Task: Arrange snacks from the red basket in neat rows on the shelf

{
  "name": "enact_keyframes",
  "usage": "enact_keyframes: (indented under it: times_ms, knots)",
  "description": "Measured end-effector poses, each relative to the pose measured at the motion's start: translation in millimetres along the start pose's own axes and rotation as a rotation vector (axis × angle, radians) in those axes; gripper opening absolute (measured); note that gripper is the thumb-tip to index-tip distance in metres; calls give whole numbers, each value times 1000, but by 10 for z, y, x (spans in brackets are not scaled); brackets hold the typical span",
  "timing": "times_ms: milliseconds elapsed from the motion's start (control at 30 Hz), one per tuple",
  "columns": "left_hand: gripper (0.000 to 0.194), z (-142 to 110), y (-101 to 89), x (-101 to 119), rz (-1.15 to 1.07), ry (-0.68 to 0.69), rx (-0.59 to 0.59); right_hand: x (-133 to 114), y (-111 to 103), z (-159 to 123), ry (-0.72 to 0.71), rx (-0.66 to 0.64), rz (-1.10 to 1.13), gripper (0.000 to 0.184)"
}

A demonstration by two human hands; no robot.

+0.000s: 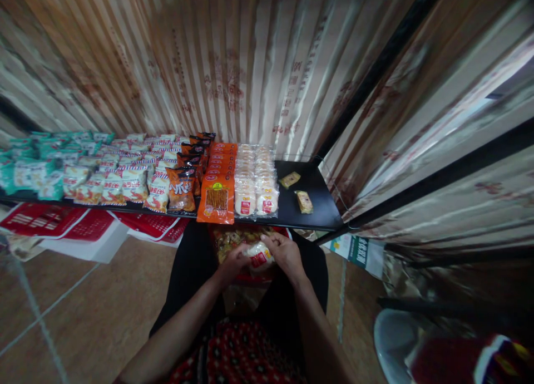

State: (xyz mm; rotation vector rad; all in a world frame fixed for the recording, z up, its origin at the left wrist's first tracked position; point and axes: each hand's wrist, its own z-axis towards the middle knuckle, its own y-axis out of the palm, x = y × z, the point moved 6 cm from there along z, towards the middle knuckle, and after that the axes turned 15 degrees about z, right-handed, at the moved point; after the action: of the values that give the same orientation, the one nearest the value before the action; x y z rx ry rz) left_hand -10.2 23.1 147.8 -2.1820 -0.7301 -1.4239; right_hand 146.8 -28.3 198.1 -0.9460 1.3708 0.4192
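Between my two hands is a white rice cracker packet (258, 256) with a red label. My left hand (233, 263) is closed on its left edge. The fingers of my right hand (287, 255) pinch its upper right side. Beneath the packet, on my lap, a red container (213, 239) holds small wrapped pieces, partly covered by my hands. Just beyond, rows of similar rice cracker packets (256, 186) lie on a black shelf (321, 192). To their left is a column of orange snack packs (217, 197).
Orange chip bags (182, 188), white-and-red snack bags (134, 185) and teal bags (33, 172) fill the shelf's left. Two small wrapped pieces (304, 202) lie on its right. Black metal posts (375, 72) rise at right. A grey-white basin (392, 345) stands at lower right.
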Motion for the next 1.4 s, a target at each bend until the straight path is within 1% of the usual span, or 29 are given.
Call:
enact_keyframes:
  times_ms: [100,233,300,367,467,500,533,600,667,733,800,867,933,1067,1133,1200,1267,1400]
  knots:
    - [33,8,21,-13,-28,15,-40,-97,37,15,-68,-3,-176,34]
    - [33,13,51,-5,24,74,-111,-212,144,13,-90,-82,-414,28]
    - [35,31,46,-8,84,107,-92,-278,200,4,-120,-127,-477,26]
    - [39,62,24,-25,130,130,-34,-320,241,-6,-139,-156,-495,24]
    - [42,114,-7,-66,152,122,46,-345,275,-29,-173,-174,-385,17]
    - [43,128,-17,-76,144,108,67,-347,270,-39,-188,-160,-317,15]
    - [43,141,-28,-79,124,93,86,-344,248,-50,-201,-126,-249,18]
    - [42,159,-52,-63,57,61,124,-319,157,-77,-214,1,-154,28]
    - [38,174,-70,-17,-23,43,154,-265,43,-114,-204,149,-131,34]
    - [35,194,-81,49,-80,50,182,-182,-39,-142,-166,233,-134,39]
    - [33,226,-79,116,-110,70,200,-50,-57,-138,-79,216,-112,44]
    - [32,269,-58,174,-121,94,201,105,-24,-113,20,139,-58,45]
    - [33,317,-28,221,-131,112,194,232,1,-82,72,100,-13,45]
    - [35,399,11,283,-120,124,199,359,-9,-1,57,135,70,43]
    - [33,429,-4,307,-52,132,230,372,2,45,49,127,106,41]
    - [30,447,-53,329,72,135,293,347,18,93,41,129,98,39]
    - [28,450,-129,358,215,138,381,287,52,144,19,133,77,38]
    - [32,412,-299,426,467,142,577,130,187,260,-45,123,17,33]
